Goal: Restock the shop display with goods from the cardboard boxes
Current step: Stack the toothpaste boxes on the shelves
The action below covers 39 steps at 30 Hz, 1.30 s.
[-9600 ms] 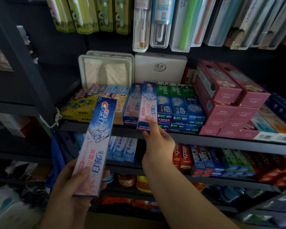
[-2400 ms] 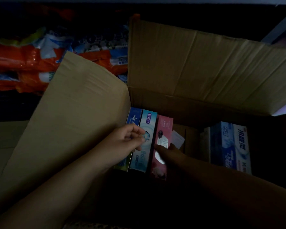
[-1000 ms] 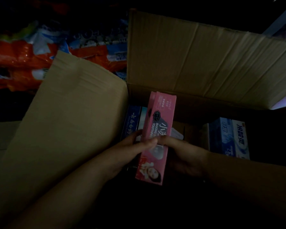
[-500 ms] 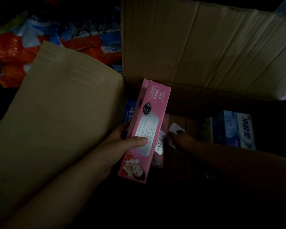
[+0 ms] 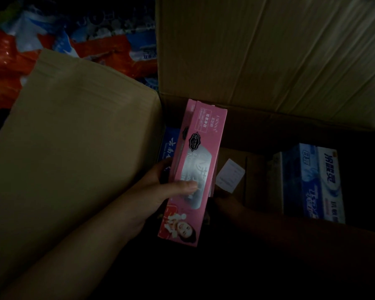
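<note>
I am looking down into an open cardboard box (image 5: 258,124) in dim light. My left hand (image 5: 160,191) grips a long pink toothpaste carton (image 5: 201,148), thumb across its front, and holds it tilted above the box's left side. A second pink carton edge shows just behind it. My right hand (image 5: 227,202) lies in deep shadow at the pink carton's lower right edge; its fingers are too dark to read. Blue and white toothpaste cartons (image 5: 312,182) stand upright at the right inside the box. One dark blue carton (image 5: 169,146) stands against the left wall.
The box's left flap (image 5: 74,148) leans outward over my left forearm, and the back flap (image 5: 268,50) stands up. A white paper slip (image 5: 230,178) lies on the box floor. Orange and blue plastic packs (image 5: 30,50) lie beyond the box at upper left.
The pink carton was pulled from the box and passed to my left hand. My right hand went back down beside it; the other pink carton now sits behind the held one.
</note>
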Each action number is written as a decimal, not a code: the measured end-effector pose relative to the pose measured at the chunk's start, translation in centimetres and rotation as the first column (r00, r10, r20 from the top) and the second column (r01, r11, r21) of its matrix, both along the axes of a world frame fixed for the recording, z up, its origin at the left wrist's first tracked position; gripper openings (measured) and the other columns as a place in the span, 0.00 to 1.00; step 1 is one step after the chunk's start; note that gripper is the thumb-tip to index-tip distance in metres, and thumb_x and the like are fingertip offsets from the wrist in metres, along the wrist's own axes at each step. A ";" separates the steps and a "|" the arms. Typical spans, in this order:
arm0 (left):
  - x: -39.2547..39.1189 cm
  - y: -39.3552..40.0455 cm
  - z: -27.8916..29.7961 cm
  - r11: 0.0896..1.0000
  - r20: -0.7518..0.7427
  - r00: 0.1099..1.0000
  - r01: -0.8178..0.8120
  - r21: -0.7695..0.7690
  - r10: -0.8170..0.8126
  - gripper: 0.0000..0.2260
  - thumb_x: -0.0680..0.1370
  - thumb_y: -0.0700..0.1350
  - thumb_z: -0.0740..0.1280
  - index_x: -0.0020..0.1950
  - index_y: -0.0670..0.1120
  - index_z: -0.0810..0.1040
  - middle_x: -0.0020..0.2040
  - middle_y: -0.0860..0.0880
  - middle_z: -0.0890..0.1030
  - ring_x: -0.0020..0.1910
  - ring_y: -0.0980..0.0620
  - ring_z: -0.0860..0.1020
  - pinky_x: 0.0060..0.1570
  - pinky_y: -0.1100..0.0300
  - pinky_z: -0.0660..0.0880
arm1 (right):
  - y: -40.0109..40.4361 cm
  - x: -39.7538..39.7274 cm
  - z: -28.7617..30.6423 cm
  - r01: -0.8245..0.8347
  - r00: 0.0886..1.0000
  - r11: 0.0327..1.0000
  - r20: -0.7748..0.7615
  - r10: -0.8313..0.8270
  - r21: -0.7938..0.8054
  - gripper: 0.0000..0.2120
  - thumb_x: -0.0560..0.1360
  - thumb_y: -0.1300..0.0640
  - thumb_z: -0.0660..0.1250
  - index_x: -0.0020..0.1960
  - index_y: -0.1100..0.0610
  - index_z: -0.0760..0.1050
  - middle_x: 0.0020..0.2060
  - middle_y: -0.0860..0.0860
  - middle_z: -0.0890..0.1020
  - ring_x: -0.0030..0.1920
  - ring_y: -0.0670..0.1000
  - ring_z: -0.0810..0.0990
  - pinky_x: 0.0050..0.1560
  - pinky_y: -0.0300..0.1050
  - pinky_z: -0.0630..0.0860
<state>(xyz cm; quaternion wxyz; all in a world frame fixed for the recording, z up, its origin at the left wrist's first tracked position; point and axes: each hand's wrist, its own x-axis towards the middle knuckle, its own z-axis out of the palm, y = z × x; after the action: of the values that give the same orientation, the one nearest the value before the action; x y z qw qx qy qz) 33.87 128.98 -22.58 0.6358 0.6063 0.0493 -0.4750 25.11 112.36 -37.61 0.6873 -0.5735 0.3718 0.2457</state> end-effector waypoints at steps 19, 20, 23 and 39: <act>-0.7 0.6 4.7 0.997 -0.193 0.979 -0.059 0.044 0.066 0.24 0.62 0.44 0.77 0.58 0.51 0.79 0.49 0.45 0.85 0.45 0.46 0.84 0.47 0.51 0.78 | -4.9 0.9 17.0 -0.047 0.966 0.971 -0.235 0.104 0.234 0.15 0.75 0.65 0.67 0.61 0.57 0.76 0.54 0.56 0.84 0.56 0.57 0.82 0.60 0.55 0.77; -0.9 0.9 6.0 0.998 -0.200 0.978 -0.046 0.042 0.054 0.26 0.61 0.45 0.79 0.58 0.53 0.78 0.50 0.46 0.85 0.47 0.46 0.84 0.48 0.50 0.78 | -4.8 0.6 19.2 -0.024 0.974 0.971 -0.211 0.077 0.240 0.16 0.75 0.65 0.67 0.61 0.57 0.75 0.53 0.55 0.84 0.55 0.56 0.83 0.58 0.54 0.78; -1.4 2.3 11.3 0.998 -0.200 0.979 -0.025 0.057 0.036 0.36 0.54 0.52 0.80 0.61 0.57 0.76 0.53 0.48 0.84 0.51 0.44 0.83 0.54 0.44 0.77 | -3.6 -0.9 25.9 0.037 0.993 0.977 -0.117 -0.013 0.208 0.19 0.71 0.64 0.69 0.61 0.58 0.74 0.50 0.55 0.85 0.50 0.55 0.85 0.47 0.49 0.82; -8.8 5.8 50.4 0.958 -0.172 0.943 -0.287 0.003 0.283 0.31 0.59 0.50 0.76 0.62 0.54 0.75 0.53 0.45 0.84 0.50 0.43 0.83 0.43 0.50 0.79 | 3.7 -4.8 67.9 0.103 0.960 0.994 0.267 -0.088 -0.041 0.13 0.75 0.49 0.61 0.59 0.40 0.74 0.48 0.42 0.85 0.49 0.46 0.85 0.49 0.46 0.81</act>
<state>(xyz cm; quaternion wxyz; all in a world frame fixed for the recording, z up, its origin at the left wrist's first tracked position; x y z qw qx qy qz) 25.06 134.81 27.83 0.6979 0.5427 0.1855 -0.4289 20.32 116.02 30.27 0.7259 -0.6011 0.3107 0.1233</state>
